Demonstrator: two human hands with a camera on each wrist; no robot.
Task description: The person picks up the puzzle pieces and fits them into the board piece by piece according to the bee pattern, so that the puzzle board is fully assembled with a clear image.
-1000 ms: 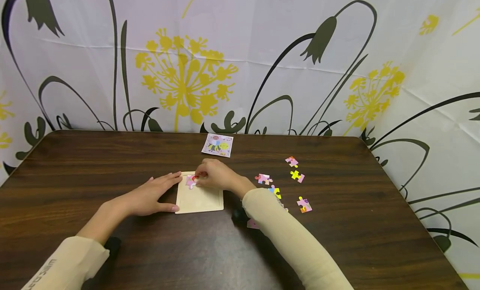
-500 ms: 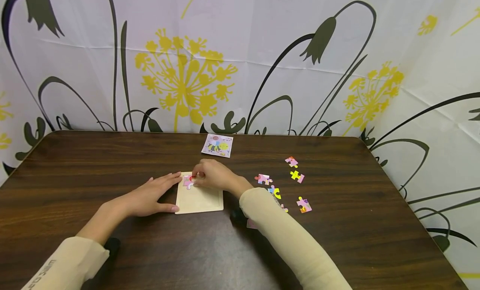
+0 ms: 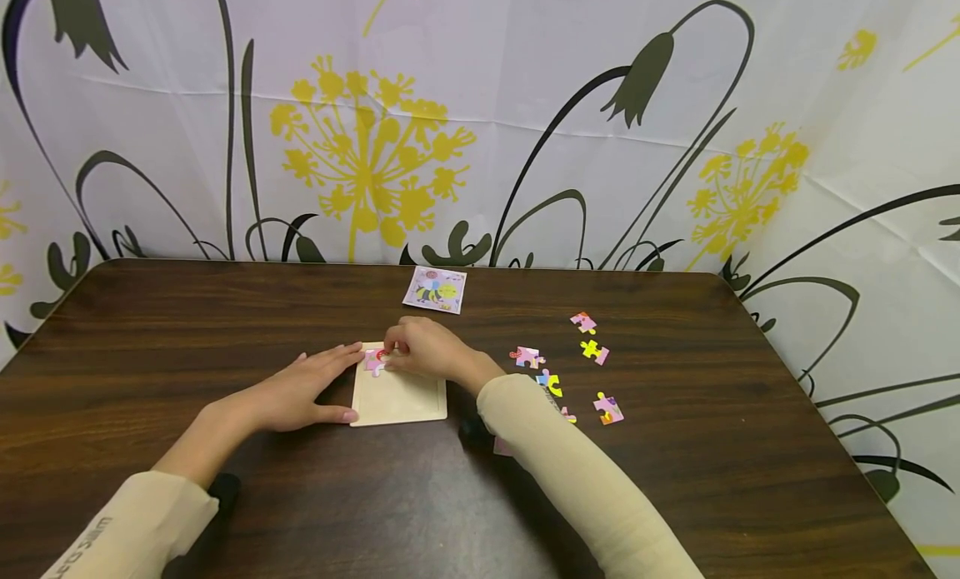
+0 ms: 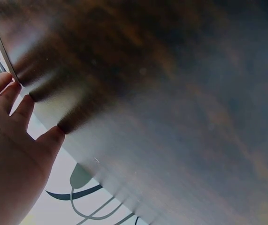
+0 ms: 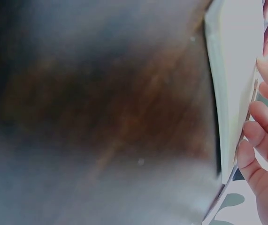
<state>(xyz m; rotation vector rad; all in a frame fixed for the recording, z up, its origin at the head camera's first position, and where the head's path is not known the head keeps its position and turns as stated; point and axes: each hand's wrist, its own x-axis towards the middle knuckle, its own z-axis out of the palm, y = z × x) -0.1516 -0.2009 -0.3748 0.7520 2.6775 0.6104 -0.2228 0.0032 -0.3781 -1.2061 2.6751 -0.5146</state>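
A pale wooden puzzle tray (image 3: 400, 401) lies on the dark table. At its upper left corner is a pink puzzle piece (image 3: 373, 363) with a red detail, partly covered by fingertips. My right hand (image 3: 431, 348) reaches over the tray and pinches this piece by its right side, fingers curled. My left hand (image 3: 296, 393) rests flat at the tray's left edge, thumb at the lower corner and fingers at the upper one. In the left wrist view the left hand (image 4: 19, 129) shows fingers spread. The right wrist view has the right hand (image 5: 265, 136) beside the tray (image 5: 237, 56).
Several loose puzzle pieces lie to the right, among them a yellow and pink piece (image 3: 595, 351) and a pink and orange piece (image 3: 608, 408). Some are partly hidden under the right forearm. A bee picture card (image 3: 435, 291) lies behind the tray, near the flowered curtain (image 3: 525, 121).
My right hand has shifted slightly left with the pink puzzle piece, bringing it closer into the tray's upper left corner. The left hand has stayed put.
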